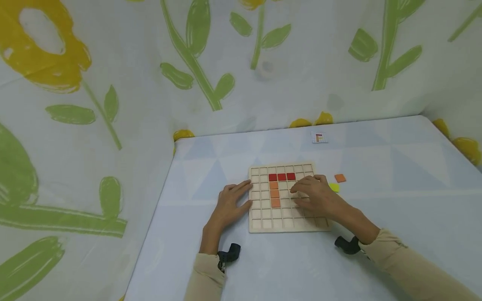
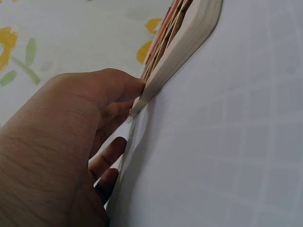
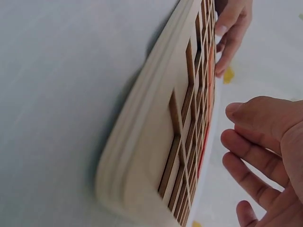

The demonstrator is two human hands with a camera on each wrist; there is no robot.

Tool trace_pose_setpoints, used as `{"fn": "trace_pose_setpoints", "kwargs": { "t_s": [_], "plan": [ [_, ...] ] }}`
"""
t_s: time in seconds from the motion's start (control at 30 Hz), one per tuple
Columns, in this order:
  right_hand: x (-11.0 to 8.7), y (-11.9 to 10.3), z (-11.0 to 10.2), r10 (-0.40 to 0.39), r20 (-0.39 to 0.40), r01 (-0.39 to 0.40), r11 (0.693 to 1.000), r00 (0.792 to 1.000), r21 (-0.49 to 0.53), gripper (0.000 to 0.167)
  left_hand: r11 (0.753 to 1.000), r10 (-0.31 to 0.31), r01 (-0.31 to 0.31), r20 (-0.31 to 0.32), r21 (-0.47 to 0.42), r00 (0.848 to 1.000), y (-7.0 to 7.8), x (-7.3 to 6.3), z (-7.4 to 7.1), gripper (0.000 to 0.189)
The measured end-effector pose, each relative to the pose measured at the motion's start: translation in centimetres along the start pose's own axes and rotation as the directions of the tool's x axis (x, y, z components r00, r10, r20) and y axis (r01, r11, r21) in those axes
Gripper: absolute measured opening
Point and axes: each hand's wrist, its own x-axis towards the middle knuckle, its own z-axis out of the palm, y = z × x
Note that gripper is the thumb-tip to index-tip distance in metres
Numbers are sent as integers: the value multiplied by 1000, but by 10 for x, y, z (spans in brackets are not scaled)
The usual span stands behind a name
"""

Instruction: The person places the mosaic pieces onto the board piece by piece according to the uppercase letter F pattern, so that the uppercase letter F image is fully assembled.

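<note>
A pale wooden grid board (image 1: 263, 225) lies on the table. Three red tiles (image 1: 281, 177) form a row in its upper cells, and three orange tiles (image 1: 274, 193) run down a column below the leftmost red one. My left hand (image 1: 230, 202) rests against the board's left edge, thumb and fingers spread along it; in the left wrist view the thumb touches the board's side (image 2: 182, 47). Over the right part of the board hovers my right hand (image 1: 318, 195), its fingers loosely bent. The right wrist view shows nothing between its thumb and fingers (image 3: 255, 151).
Right of the board lie a loose orange tile (image 1: 340, 178) and a yellow tile (image 1: 334, 187), the latter partly hidden by the right hand. A small pattern card (image 1: 319, 138) sits near the table's back edge. Flower-printed cloth (image 1: 143, 83) hangs behind and to the left.
</note>
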Motion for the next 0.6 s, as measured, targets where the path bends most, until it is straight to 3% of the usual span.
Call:
{"fn": "trace_pose_setpoints", "kwargs": {
  "t_s": [0.2, 0.37, 0.6],
  "plan": [
    [-8, 12, -12, 32, 2, -32, 999, 999, 29, 25, 1000, -15, 15, -10, -21, 1000, 0, -4, 1, 53],
    [-16, 27, -21, 72, -3, -72, 997, 997, -6, 26, 999, -32, 32, -6, -19, 999, -1, -7, 3, 54],
    [-27, 51, -38, 135, -9, -135, 990, 991, -43, 25, 1000, -4, 3, -18, -11, 1000, 0, -3, 2, 53]
  ]
}}
